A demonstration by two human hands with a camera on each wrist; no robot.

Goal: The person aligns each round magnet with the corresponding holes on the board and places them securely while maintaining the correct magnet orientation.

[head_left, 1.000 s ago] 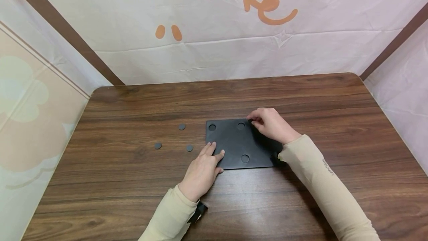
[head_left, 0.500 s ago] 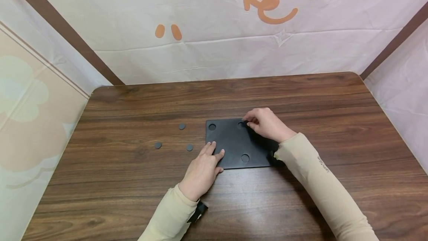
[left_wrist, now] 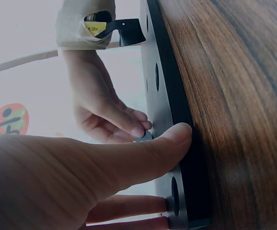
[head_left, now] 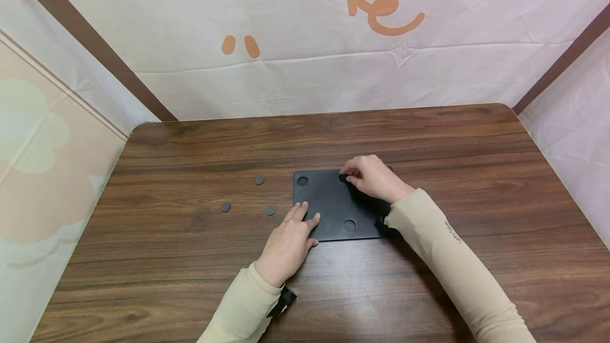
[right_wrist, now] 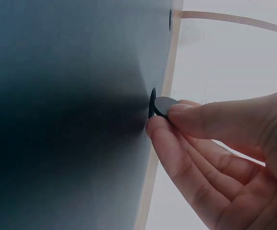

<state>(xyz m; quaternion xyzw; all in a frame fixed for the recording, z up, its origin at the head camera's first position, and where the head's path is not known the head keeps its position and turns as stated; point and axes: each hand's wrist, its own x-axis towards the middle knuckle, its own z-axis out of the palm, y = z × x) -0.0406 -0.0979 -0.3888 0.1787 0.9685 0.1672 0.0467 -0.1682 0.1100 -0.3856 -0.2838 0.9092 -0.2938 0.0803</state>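
Note:
A black rectangular plate (head_left: 329,202) with round recesses lies on the table. My left hand (head_left: 287,245) rests on its near left corner with fingers spread; in the left wrist view the thumb (left_wrist: 177,136) touches the plate's edge. My right hand (head_left: 374,178) is over the far edge of the plate. Between thumb and fingertips it pinches a small dark disc (right_wrist: 165,105), tilted at the mouth of a round recess (right_wrist: 152,103). Part of the plate's right side is hidden beneath the right hand and forearm.
Three loose grey discs lie left of the plate: a far one (head_left: 259,180), a near one (head_left: 270,210) and a leftmost one (head_left: 225,207). Recesses show at the plate's far left (head_left: 302,181) and near edge (head_left: 350,225). A cloth wall (head_left: 305,83) stands behind the wooden table.
My right hand has moved left along the plate's far edge, carrying the disc to the far middle recess. The left hand and the loose discs have stayed in place.

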